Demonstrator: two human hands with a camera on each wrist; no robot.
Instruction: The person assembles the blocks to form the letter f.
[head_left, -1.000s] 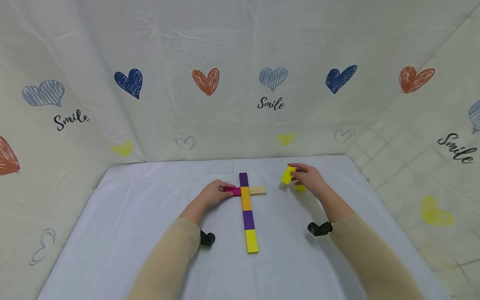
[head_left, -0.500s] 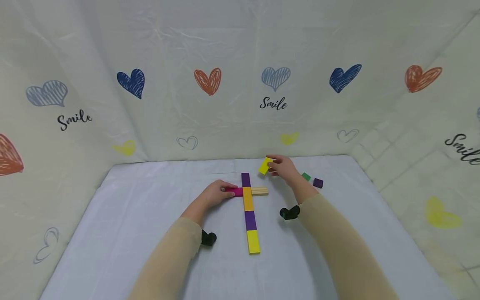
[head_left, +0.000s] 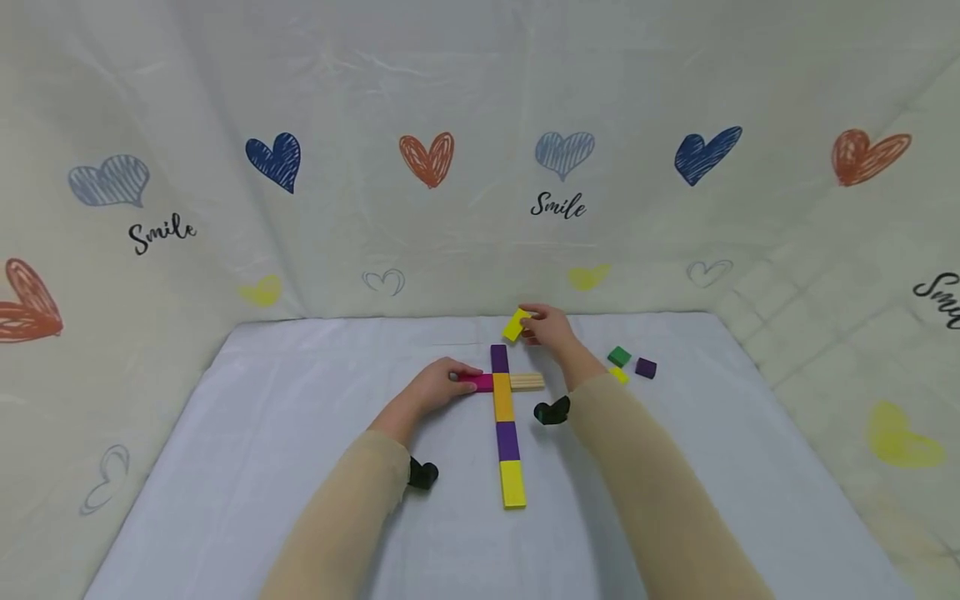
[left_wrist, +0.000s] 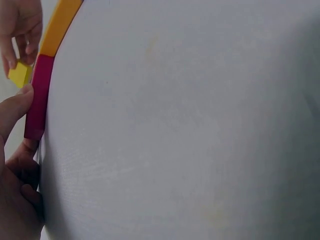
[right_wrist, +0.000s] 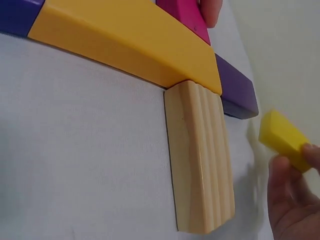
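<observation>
Pinches over a white-covered bench

The left hand and right hand both pinch. Touching the orange block on its left — the left hand's magenta block; raised beyond the orange block — the right hand's yellow block.

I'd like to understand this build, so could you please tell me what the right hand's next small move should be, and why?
I would probably lower the held yellow block against the far end of the far purple block. The right hand pinches it just beyond that end, apparently raised, with a gap between, while the left hand grips the pink block.
</observation>
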